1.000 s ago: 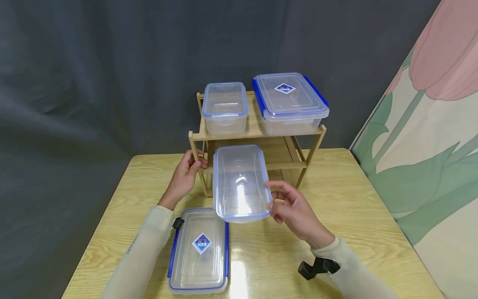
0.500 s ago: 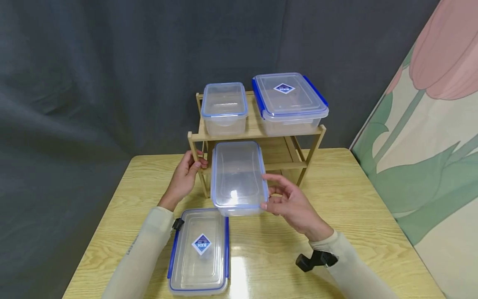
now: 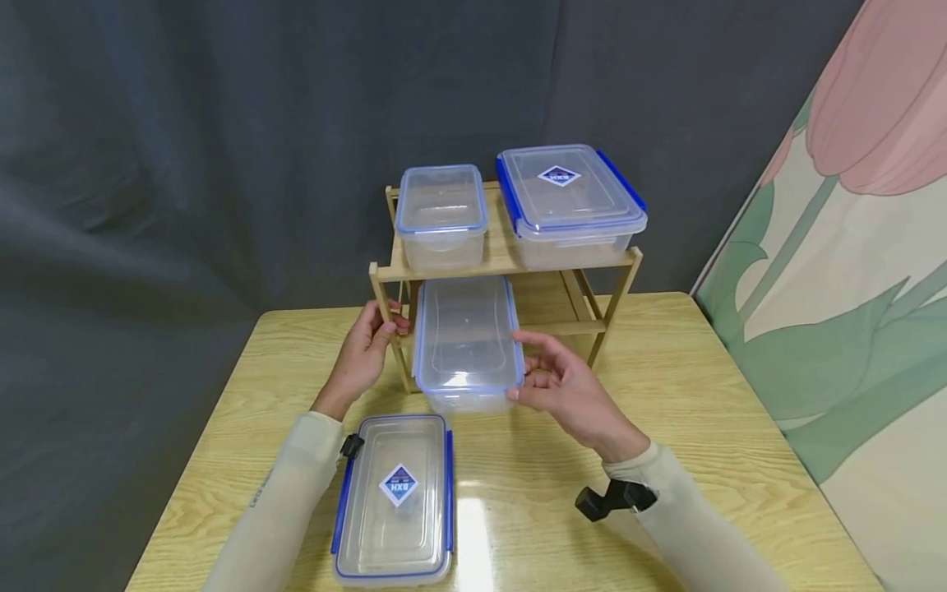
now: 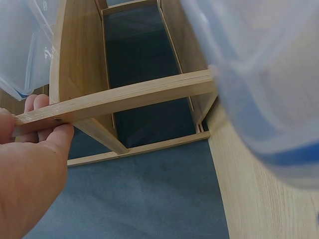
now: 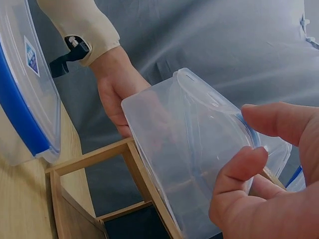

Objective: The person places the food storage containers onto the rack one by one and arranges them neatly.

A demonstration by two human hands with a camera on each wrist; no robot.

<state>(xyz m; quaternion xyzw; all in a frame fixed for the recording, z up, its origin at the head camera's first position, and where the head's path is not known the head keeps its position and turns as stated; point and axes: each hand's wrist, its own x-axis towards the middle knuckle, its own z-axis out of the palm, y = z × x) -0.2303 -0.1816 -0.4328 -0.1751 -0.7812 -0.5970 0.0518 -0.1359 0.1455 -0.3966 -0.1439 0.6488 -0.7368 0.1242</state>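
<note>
In slides the clear, blue-rimmed rectangular plastic box (image 3: pixel 466 337), right hand (image 3: pixel 568 390) pinching its side, fingers half-curled; beyond them, its far end now enters the tan wooden rack (image 3: pixel 506 260) the left hand (image 3: pixel 361 352) grips.

Held container (image 3: pixel 469 329): colourless, see-through; light-blue rim line. Rack (image 3: pixel 500 248): pale tan wood. Small box on top (image 3: pixel 444 205): clear, light-blue rim. Large box beside it (image 3: pixel 580 201): clear body, deep-blue side clips, blue diamond label (image 3: pixel 558 176) edged white. Flat box (image 3: pixel 395 538) on the table (image 3: pixel 255 395): clear to milky, deep-blue clips, similar blue-and-white diamond. Table: yellow-tan, wavy wood grain. Curtain (image 3: pixel 259 164): dark slate blue. Side panel (image 3: pixel 858 366): cream ground, pink tulip, grey-green leaves. Sleeves (image 3: pixel 266 510): cream; dark lettering on left one. Wrist mounts (image 3: pixel 616 499): black.
</note>
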